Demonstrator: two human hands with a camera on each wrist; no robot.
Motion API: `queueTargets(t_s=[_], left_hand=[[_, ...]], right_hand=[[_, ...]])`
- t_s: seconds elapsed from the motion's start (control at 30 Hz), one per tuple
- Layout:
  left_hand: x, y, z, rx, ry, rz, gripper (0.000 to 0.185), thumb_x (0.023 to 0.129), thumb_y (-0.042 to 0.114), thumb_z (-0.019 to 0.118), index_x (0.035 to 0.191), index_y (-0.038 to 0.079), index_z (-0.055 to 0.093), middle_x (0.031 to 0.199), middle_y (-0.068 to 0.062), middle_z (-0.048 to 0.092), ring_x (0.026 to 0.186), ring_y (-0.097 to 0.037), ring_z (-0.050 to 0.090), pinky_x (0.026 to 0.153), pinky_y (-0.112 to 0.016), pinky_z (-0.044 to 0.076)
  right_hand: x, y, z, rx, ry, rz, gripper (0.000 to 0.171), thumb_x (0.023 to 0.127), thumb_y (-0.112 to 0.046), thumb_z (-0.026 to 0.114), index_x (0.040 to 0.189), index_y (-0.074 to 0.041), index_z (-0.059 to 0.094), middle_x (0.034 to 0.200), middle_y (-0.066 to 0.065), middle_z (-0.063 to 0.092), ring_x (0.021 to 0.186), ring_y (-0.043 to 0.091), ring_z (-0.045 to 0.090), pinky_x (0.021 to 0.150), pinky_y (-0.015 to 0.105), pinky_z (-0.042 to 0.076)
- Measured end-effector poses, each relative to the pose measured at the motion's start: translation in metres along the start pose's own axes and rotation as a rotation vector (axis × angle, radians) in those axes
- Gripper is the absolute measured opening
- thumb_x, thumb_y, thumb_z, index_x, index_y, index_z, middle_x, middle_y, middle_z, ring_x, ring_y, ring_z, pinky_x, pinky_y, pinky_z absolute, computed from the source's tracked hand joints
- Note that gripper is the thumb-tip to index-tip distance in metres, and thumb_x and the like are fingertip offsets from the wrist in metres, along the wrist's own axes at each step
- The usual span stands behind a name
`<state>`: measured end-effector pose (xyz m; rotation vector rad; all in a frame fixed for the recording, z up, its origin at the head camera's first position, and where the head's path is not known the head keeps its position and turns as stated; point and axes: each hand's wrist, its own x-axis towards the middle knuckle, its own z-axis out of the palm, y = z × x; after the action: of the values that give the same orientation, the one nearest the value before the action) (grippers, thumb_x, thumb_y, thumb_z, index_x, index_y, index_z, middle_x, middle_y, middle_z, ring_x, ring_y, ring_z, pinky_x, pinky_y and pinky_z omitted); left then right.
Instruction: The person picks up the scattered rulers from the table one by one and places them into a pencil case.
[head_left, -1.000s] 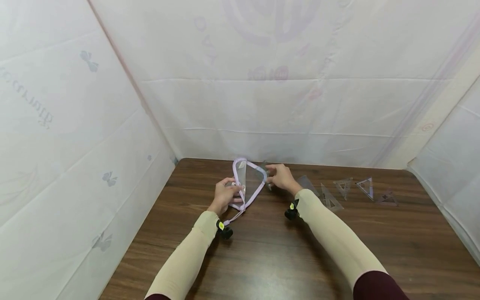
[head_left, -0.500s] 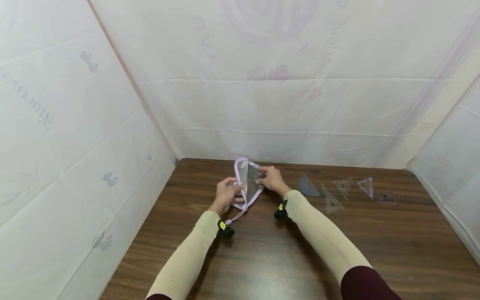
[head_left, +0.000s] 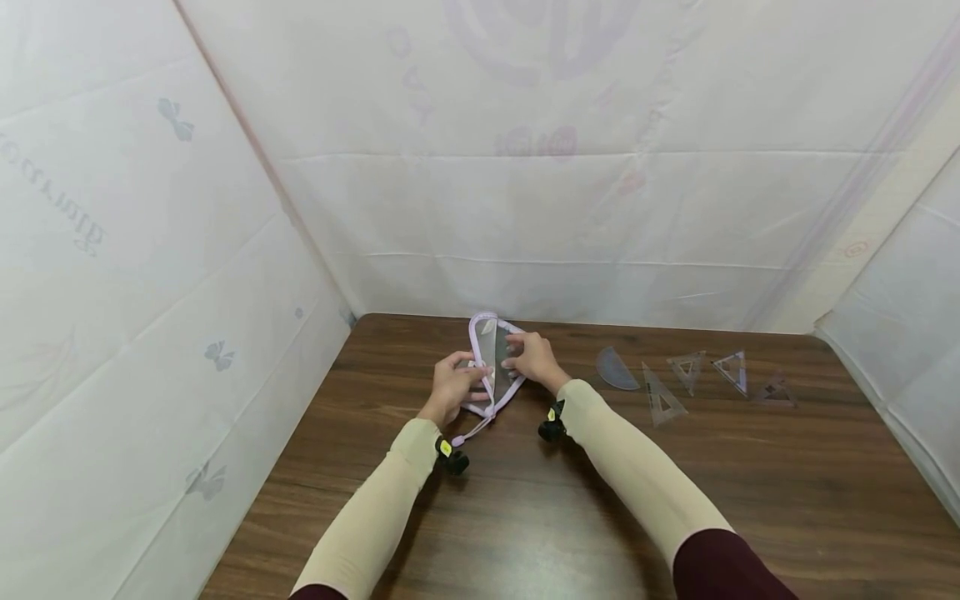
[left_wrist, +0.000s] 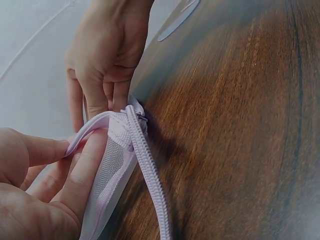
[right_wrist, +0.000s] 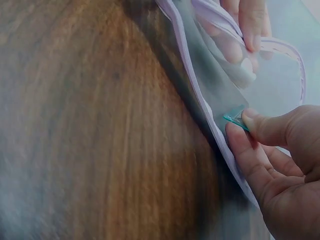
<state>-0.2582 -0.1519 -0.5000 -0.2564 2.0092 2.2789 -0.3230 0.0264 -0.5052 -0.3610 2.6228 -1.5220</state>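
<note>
A see-through mesh zip pouch with lilac edging (head_left: 513,389) stands spread at the table's back edge. My left hand (head_left: 450,387) pinches one edge of its mouth between thumb and fingers, holding the sides apart. A lilac pull cord (left_wrist: 149,172) hangs from its corner. My right hand (head_left: 537,360) reaches into the mouth from the right. In the right wrist view, its thumb and forefinger pinch a small clear plastic piece with a teal edge (right_wrist: 236,121), just inside the lilac edging. The fingers cover most of that piece, so its full shape is hidden.
On the brown wooden table (head_left: 525,508), right of the hands, lie a clear protractor (head_left: 617,371) and several clear set squares (head_left: 662,400) in a loose row. White cloth walls (head_left: 465,208) stand behind and at both sides.
My right hand has moved left from the pouch's right edge into its mouth, carrying the clear piece. This uncovers the protractor. The left hand keeps its pinch and has barely moved.
</note>
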Motion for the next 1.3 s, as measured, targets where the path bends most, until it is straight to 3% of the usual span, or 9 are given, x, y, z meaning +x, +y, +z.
queueTargets(t_s=[0.33,0.73,1.1,1.3], left_hand=[[-0.0008,0.0016,0.0012,0.017,0.004,-0.015,0.022,0.095,-0.007,0.066,0.116,-0.003,0.059,0.099,-0.018,0.075,0.076,-0.025,0.073,0.064,-0.041,0.066],[-0.0007,0.0021,0.0028,0.015,-0.009,-0.007,0.026,0.095,-0.008,0.066,0.12,-0.005,0.058,0.101,-0.02,0.075,0.075,-0.025,0.073,0.065,-0.043,0.067],[-0.0018,0.0003,0.0034,0.009,-0.004,-0.009,0.028,0.095,-0.008,0.066,0.122,-0.006,0.057,0.106,-0.026,0.073,0.073,-0.023,0.072,0.065,-0.043,0.066],[-0.0013,-0.0006,0.0028,-0.005,0.0,-0.002,0.024,0.094,-0.008,0.068,0.115,-0.005,0.058,0.095,-0.02,0.075,0.069,-0.021,0.071,0.061,-0.042,0.066]], right_hand=[[-0.0015,-0.0029,0.0081,0.072,-0.038,0.073,0.054,0.081,0.007,0.083,0.132,0.002,0.066,0.107,0.016,0.07,0.058,0.016,0.071,0.055,0.027,0.063],[-0.0029,-0.0063,0.0063,0.043,-0.03,0.101,0.054,0.081,0.006,0.084,0.132,0.0,0.067,0.107,0.015,0.07,0.058,0.015,0.071,0.055,0.026,0.063],[-0.0061,-0.0069,0.0048,0.035,-0.052,0.077,0.054,0.083,0.004,0.083,0.133,0.002,0.064,0.112,0.02,0.07,0.056,0.014,0.07,0.055,0.026,0.063],[-0.0088,-0.0083,0.0022,0.0,-0.054,0.066,0.056,0.083,0.002,0.083,0.135,0.002,0.063,0.116,0.021,0.071,0.058,0.015,0.071,0.055,0.025,0.063]])
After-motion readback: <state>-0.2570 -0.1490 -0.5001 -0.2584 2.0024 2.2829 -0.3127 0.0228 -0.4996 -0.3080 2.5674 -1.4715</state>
